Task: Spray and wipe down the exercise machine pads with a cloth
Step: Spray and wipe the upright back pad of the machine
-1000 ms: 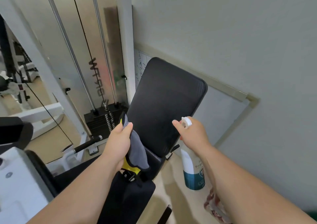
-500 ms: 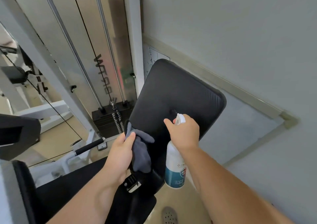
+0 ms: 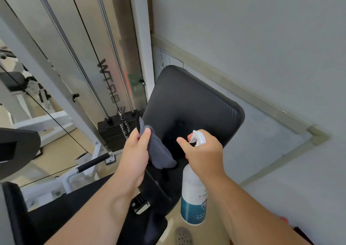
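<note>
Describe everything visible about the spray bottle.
The spray bottle is white plastic with a teal band and small printed emblems low on its body, and a white trigger head. It hangs roughly upright, off the floor, held at the neck by the right hand, nozzle aimed at the black back pad. Nothing else touches it.

A black weight stack (image 3: 115, 132) stands on the floor (image 3: 56, 156). Two chrome rods (image 3: 112, 44) and a cable (image 3: 91, 44) rise from it. Right of it, a whiteboard (image 3: 262, 138) leans on the wall (image 3: 262, 29).
</note>
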